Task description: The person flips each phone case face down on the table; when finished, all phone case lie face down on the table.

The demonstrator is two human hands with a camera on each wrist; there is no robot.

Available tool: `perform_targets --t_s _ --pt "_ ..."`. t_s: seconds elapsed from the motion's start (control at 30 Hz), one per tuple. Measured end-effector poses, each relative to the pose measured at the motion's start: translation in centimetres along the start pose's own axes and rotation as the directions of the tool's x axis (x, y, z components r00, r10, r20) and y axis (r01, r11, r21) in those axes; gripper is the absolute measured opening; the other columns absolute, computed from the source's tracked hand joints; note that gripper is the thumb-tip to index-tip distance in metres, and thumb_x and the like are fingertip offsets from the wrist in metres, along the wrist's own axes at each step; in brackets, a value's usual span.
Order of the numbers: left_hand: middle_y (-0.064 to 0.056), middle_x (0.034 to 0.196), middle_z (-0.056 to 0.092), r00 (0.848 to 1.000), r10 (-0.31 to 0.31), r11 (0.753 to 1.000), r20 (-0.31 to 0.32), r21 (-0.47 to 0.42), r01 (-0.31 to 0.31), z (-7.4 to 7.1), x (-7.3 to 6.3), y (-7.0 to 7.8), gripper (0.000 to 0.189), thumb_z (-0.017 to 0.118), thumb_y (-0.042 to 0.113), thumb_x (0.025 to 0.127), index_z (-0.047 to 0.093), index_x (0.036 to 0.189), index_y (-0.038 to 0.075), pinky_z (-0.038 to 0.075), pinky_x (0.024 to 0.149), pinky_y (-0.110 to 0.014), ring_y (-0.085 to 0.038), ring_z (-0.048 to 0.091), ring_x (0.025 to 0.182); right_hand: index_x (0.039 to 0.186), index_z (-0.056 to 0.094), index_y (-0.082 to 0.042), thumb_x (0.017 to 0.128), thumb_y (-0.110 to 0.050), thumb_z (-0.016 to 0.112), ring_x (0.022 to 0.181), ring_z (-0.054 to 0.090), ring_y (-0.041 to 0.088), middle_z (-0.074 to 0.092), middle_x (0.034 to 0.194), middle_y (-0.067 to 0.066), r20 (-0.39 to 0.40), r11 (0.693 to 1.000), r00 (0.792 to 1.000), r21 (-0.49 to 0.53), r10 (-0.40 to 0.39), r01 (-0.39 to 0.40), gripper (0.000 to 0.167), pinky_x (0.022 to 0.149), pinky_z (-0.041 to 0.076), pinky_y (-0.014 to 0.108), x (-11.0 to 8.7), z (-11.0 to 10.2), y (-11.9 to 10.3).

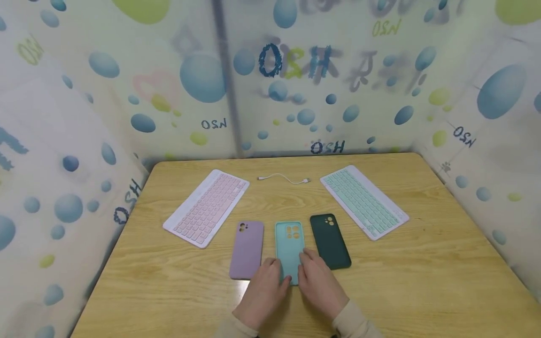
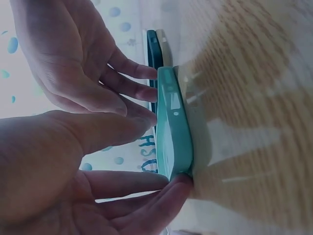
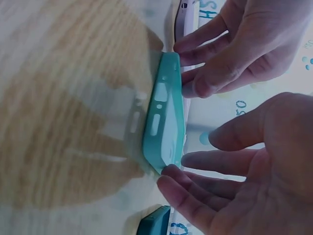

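Note:
A light teal phone case (image 1: pixel 289 249) lies on the table between my two hands, its camera cutouts toward the far side. My left hand (image 1: pixel 265 291) touches the case's left edge with its fingertips, and its thumb reaches toward the near end. On the opposite side, my right hand (image 1: pixel 320 281) has its fingertips at the right edge. In the right wrist view the right thumb (image 3: pixel 222 137) stands apart from the case. A purple phone case (image 1: pixel 247 249) lies just left of my left hand. Beyond my right hand is a dark green phone case (image 1: pixel 330 240).
A pink-keyed white keyboard (image 1: pixel 207 206) lies slanted at the back left, and a mint-keyed one (image 1: pixel 363 202) slants the other way at the back right. Between them is a short white cable (image 1: pixel 284 176). Patterned walls (image 1: pixel 270 112) enclose the wooden table (image 1: pixel 148 291).

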State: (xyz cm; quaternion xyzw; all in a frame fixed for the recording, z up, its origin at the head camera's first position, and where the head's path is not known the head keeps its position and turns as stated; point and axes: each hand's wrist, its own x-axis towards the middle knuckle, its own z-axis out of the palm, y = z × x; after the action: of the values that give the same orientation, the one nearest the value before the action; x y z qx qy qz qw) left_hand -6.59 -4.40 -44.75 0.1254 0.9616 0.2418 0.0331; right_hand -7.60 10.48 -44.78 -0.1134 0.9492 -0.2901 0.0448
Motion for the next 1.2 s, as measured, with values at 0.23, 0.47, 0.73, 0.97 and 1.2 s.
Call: perform_targets --t_s 0.23,0.47,0.73,0.97,1.2 --pt "-0.019 0.106 0.066 0.999 0.006 1.0 -0.041 -0.02 -0.006 0.1 -0.2 -0.2 0.031 0.072 0.015 0.087 0.065 0.106 -0.009 0.057 0.083 -0.042 -0.029 0.066 0.096 0.116 0.064 0.013 0.092 0.0 0.054 0.119 0.058 0.043 0.059 0.128 0.031 0.009 1.0 1.0 0.003 0.019 -0.019 0.028 0.098 0.05 0.054 0.1 0.1 0.0" --pt "-0.015 0.1 0.066 0.989 0.061 0.998 -0.135 -0.022 -0.065 -0.3 -0.3 -0.5 0.022 0.073 0.005 0.084 0.067 0.102 -0.005 0.057 0.079 -0.039 -0.026 0.067 0.09 0.116 0.064 0.012 0.092 0.001 0.054 0.12 0.057 0.043 0.058 0.128 0.03 0.004 1.0 1.0 0.02 0.009 -0.01 0.028 0.098 0.05 0.054 0.1 0.2 0.0" --pt "-0.015 0.1 0.067 0.989 0.032 0.996 -0.142 -0.08 -0.044 -1.2 -0.3 -0.5 0.024 0.07 -0.001 0.084 0.068 0.106 -0.009 0.058 0.079 -0.037 -0.026 0.067 0.091 0.119 0.062 0.01 0.092 0.002 0.053 0.12 0.057 0.042 0.058 0.128 0.029 -0.002 0.999 1.0 0.038 -0.014 0.014 0.03 0.098 0.051 0.052 0.1 0.6 -0.1" --pt "-0.015 0.105 0.067 0.987 0.017 0.993 -0.158 -0.114 -0.036 -1.9 0.0 -0.3 0.024 0.071 0.002 0.086 0.069 0.108 -0.007 0.057 0.072 -0.029 -0.019 0.066 0.085 0.122 0.061 0.01 0.091 0.003 0.05 0.123 0.056 0.042 0.057 0.131 0.03 0.05 0.998 0.999 0.062 -0.003 0.0 0.034 0.102 0.047 0.054 0.5 0.9 -0.5" --pt "-0.015 0.106 0.067 0.966 0.079 0.988 -0.245 -0.107 -0.108 -2.1 -0.2 -0.2 0.022 0.071 -0.001 0.085 0.07 0.107 -0.006 0.058 0.07 -0.028 -0.019 0.067 0.081 0.124 0.059 0.011 0.089 0.005 0.049 0.122 0.056 0.042 0.057 0.13 0.03 0.068 0.999 0.997 0.046 -0.021 0.018 0.037 0.101 0.047 0.054 0.8 1.3 -0.9"
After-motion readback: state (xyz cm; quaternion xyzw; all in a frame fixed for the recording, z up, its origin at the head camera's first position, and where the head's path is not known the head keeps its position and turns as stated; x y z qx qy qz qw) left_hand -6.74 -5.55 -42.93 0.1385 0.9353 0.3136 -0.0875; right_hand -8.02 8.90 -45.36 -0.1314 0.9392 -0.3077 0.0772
